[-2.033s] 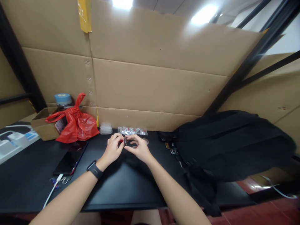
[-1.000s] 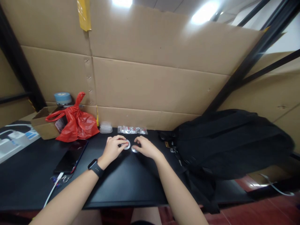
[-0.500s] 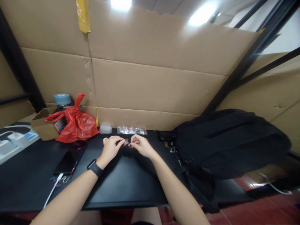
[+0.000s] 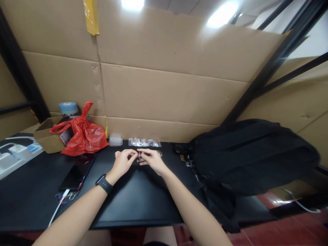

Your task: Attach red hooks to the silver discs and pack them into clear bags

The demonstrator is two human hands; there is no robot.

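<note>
My left hand (image 4: 122,162) and my right hand (image 4: 152,160) meet above the black table (image 4: 133,201), fingertips pinched together on a small round metal piece (image 4: 139,156) held between them. A black watch sits on my left wrist. Just behind the hands lies a clear packet of small silver and red parts (image 4: 145,142), and one small silver disc (image 4: 159,153) rests on the table beside my right hand. What exactly the fingers hold is too small to name further.
A red plastic bag (image 4: 83,135) and a cardboard box (image 4: 47,136) stand at the back left, a phone (image 4: 77,172) on a cable lies in front of them. A black backpack (image 4: 251,157) fills the right side. Cardboard walls close the back.
A second ago both hands rested on two round pieces on the table; they have since lifted and come together, pinching a piece between the fingertips.
</note>
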